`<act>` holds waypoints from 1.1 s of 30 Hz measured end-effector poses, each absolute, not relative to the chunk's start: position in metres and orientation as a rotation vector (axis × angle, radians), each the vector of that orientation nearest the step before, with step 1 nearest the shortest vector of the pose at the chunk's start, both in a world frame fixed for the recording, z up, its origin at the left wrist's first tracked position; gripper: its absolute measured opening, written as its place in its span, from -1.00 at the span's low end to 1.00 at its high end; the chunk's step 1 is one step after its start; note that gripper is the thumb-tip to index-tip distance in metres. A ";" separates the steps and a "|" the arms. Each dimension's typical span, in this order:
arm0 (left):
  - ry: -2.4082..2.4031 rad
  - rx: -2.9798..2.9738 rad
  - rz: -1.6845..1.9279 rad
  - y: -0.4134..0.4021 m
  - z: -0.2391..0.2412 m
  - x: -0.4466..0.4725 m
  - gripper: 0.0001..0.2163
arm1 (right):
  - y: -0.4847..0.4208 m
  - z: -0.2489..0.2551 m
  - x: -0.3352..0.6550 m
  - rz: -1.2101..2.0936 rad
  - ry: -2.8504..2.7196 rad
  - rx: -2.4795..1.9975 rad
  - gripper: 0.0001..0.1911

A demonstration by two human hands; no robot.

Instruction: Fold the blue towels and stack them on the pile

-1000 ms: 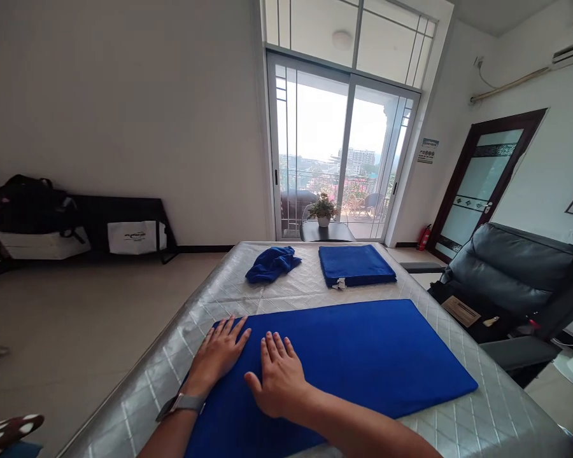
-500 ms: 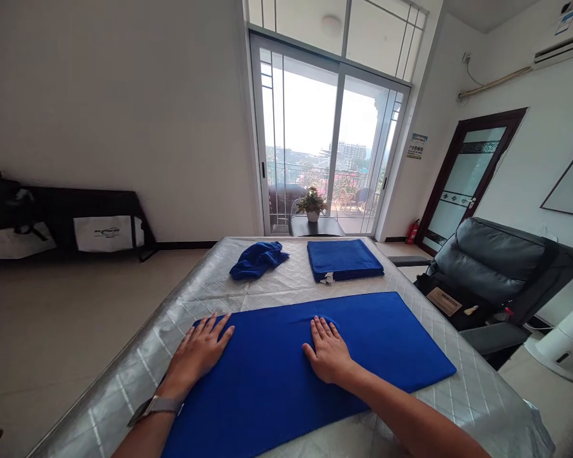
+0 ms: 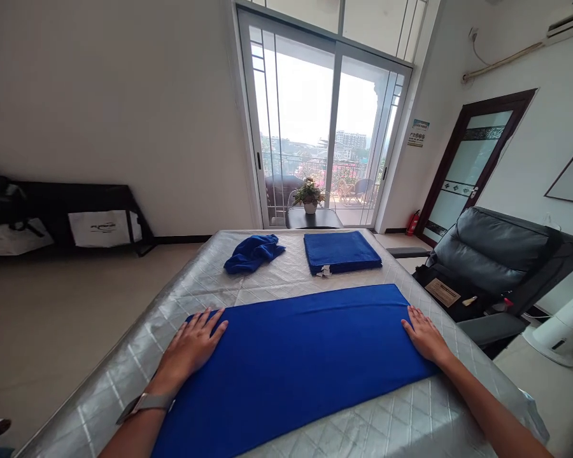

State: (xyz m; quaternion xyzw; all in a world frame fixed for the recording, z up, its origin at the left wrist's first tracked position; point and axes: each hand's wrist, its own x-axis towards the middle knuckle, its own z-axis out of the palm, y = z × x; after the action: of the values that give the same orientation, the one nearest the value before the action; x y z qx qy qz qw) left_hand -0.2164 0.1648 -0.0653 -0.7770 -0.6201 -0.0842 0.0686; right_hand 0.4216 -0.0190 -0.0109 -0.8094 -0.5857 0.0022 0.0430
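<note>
A blue cloth (image 3: 296,356), long and folded flat like a towel, lies across the table in front of me. My left hand (image 3: 191,346) rests palm down on its left end, fingers spread. At the cloth's right edge my right hand (image 3: 424,334) lies flat, fingers stretched out. A shallow wrinkle runs along the far right part of the cloth. Beyond it sit a crumpled blue cloth (image 3: 254,253) on the left and a stack of folded blue cloths (image 3: 342,251) with white tags on the right.
A silver quilted cover (image 3: 191,312) drapes the table. To the right stand a black armchair (image 3: 501,251) and a white appliance (image 3: 566,334). Behind the table, a potted plant (image 3: 309,196) stands before the sliding glass door (image 3: 337,133). White bags (image 3: 100,229) lie at left.
My right hand has slid right, from the middle of the cloth to its right edge. The left hand stays on the left end. The view has shifted slightly.
</note>
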 end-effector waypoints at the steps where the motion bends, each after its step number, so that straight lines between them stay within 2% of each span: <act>1: -1.869 -2.331 -0.261 0.165 -0.065 -0.216 -0.45 | -0.021 -0.013 0.430 -0.001 -1.776 -2.483 -0.23; 11: -1.949 -2.304 -0.295 0.153 -0.049 -0.202 -0.43 | -0.030 -0.002 0.416 -0.225 -1.754 -2.568 -0.29; 14: -1.955 -2.313 -0.330 0.149 -0.042 -0.198 -0.43 | -0.029 0.012 0.365 -0.191 -1.867 -2.448 -0.30; 20: -1.938 -2.307 -0.348 0.148 -0.046 -0.199 -0.45 | -0.012 0.037 0.203 0.209 -2.263 -1.874 -0.29; 25: -1.969 -2.282 -0.376 0.150 -0.046 -0.196 -0.43 | 0.023 0.039 0.084 0.358 -2.432 -1.474 -0.28; 29: -1.941 -2.300 -0.402 0.148 -0.040 -0.193 -0.42 | 0.059 0.034 0.026 0.393 -2.445 -1.378 -0.28; 33: -1.931 -2.299 -0.403 0.142 -0.033 -0.189 -0.44 | 0.085 0.029 0.021 0.375 -2.443 -1.429 -0.29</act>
State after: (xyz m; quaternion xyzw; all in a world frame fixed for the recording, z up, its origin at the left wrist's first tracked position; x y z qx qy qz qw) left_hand -0.1889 0.1424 -0.0327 -0.7577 -0.6364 -0.1329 0.0560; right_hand 0.0209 0.0846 0.0287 -0.4954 -0.8469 0.1302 0.1426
